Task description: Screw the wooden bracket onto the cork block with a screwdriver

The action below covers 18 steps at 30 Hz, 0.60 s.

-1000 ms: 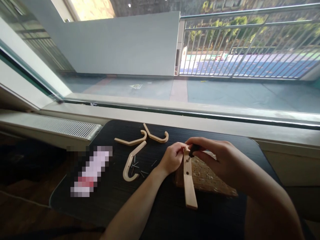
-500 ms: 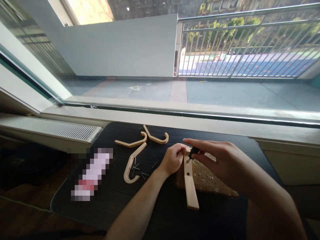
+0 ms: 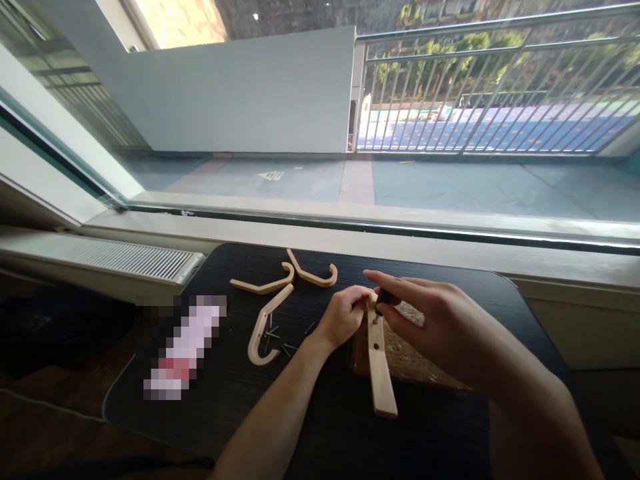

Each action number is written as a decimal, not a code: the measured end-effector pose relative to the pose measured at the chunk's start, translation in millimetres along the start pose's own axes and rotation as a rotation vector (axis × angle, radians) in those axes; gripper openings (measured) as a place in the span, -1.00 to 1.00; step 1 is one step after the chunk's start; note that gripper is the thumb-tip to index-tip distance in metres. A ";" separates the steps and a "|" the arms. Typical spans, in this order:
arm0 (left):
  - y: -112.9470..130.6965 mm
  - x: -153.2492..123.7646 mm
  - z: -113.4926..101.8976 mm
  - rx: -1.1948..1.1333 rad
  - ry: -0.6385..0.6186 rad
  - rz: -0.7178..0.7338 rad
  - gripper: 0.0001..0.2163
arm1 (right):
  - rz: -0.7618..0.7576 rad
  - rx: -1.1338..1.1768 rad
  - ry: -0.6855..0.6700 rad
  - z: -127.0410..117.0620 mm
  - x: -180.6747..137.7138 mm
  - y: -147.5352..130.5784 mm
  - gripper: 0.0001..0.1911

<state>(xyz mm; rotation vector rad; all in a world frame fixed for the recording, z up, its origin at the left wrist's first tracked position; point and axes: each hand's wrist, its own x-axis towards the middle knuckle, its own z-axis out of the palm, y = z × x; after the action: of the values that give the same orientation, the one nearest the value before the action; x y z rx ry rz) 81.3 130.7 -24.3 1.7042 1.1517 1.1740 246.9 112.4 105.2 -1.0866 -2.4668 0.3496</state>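
Four pale wooden pieces show: three loose hooks [image 3: 257, 330] on one tabletop [image 3: 230, 400], plus one bent bar [image 3: 383, 383] with one uncovered dark hole. There is one dark-handled screwdriver [image 3: 384, 299] and one brown, plastic-wrapped slab [image 3: 400, 363]. The thin metal screws [image 3: 272, 334] number several; their overlap prevents an exact count. One pixelated pinkish item [image 3: 190, 337], one slotted radiator [image 3: 125, 257], one metal railing [image 3: 500, 23] and one triangular floor sign [image 3: 271, 175] complete the tally.

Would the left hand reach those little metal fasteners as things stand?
Probably, once freed: the metal fasteners lie uncovered on the table nearby, but the left hand is holding a wooden piece.
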 end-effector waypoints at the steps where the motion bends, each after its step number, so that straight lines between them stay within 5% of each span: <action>1: -0.3 0.1 -0.5 0.003 0.001 -0.002 -0.79 | -0.010 0.009 -0.001 -0.3 0.1 -1.1 -0.55; 18: -5.0 1.4 -3.5 0.022 -0.022 -0.041 -0.80 | -0.061 0.036 -0.014 1.1 0.9 1.8 -0.52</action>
<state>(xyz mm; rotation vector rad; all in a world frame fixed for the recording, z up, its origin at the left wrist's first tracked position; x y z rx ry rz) 77.0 133.9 -27.4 1.6977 1.1849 1.1188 246.9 114.1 103.8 -0.9952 -2.4906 0.3824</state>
